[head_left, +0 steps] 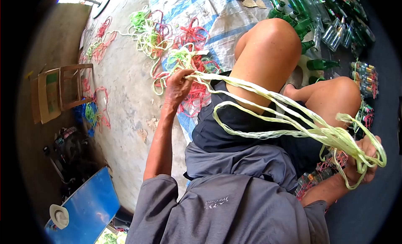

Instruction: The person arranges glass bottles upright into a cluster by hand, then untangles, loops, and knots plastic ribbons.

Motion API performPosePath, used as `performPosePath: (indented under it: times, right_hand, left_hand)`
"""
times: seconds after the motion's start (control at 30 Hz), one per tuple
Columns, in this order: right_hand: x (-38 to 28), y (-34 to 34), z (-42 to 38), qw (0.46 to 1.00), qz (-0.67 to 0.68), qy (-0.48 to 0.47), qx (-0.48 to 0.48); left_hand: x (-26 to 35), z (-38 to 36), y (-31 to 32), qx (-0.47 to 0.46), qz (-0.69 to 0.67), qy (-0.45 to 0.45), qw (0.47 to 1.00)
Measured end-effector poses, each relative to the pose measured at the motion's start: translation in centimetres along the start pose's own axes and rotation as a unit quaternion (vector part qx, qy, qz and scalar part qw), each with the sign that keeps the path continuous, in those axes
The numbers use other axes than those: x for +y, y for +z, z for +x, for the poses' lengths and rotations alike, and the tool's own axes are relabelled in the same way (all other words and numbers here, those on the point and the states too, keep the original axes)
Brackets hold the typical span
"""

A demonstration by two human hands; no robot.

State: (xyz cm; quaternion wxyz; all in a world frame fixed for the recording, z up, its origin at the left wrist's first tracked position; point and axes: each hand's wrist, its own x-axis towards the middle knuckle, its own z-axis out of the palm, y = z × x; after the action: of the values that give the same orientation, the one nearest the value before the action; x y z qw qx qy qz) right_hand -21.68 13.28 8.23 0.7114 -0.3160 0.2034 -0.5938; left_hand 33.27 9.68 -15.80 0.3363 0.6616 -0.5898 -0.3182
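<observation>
Loops of pale yellow-green cord stretch across my bare knees and dark shorts, between both hands. My left hand is closed on one end of the loops, near a heap of loose cords. At the right, my right hand grips the other end, where the strands bunch together and hang around the fingers. Beside my left hand lie tangled red cords and light green cords on a blue and white sheet.
Many green bottles stand and lie at the upper right, with bundled bottles below. More cord lies on the concrete floor. A cardboard box, wooden frame and blue table are at the left.
</observation>
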Motion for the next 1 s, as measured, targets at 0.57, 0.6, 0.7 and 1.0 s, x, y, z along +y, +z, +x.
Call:
performPosePath:
  times: [0.57,0.6,0.7,1.0]
  right_hand:
    - [-1.4,-1.5,-2.1,0.980,0.003,-0.055,0.192]
    - [-1.9,0.0,-1.6,0.974,-0.022,-0.028,0.222]
    - [-2.4,0.6,-1.0,0.975,-0.041,0.003,0.216]
    - [-0.9,-1.4,0.8,0.997,0.071,0.016,0.004]
  left_hand:
    - [8.2,2.9,-17.6,0.174,-0.020,0.055,0.983]
    - [8.9,3.1,-18.0,0.200,-0.037,0.054,0.978]
    - [9.6,3.5,-18.9,0.227,-0.061,0.050,0.971]
    - [9.2,4.1,-23.0,0.300,-0.063,0.078,0.949]
